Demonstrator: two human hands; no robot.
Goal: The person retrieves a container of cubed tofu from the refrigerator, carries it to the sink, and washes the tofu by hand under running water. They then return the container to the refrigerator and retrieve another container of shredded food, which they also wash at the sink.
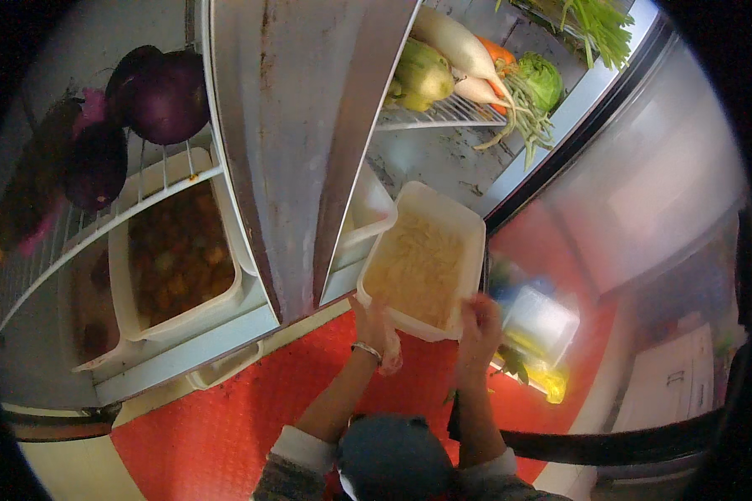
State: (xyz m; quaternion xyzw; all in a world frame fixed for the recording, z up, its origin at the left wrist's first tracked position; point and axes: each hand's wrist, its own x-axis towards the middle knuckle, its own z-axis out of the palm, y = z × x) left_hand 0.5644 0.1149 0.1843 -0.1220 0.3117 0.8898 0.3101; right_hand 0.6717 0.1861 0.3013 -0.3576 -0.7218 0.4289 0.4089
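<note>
A white plastic tub (475, 250) juts out of the right-hand refrigerator compartment over the red floor. Pale shreds (417, 269), apparently in cloudy liquid, fill much of it. My left hand (371, 322), with a bracelet at the wrist, grips the tub's near left corner. Something thin and clear, like plastic film (391, 354), hangs beside that hand. At the near right corner, my right hand (481, 325) has its fingers curled at the rim; their exact hold is partly hidden. Another white container (376, 219) stands against the tub's left side.
Daikon radishes (460, 47), a green cabbage (539, 81) and other vegetables lie on the wire shelf above. Left of the steel divider (288, 125) are purple eggplants (169, 97) over a tub of brown food (182, 257). An open refrigerator door (652, 156) stands right, near a blurred clear container (542, 322).
</note>
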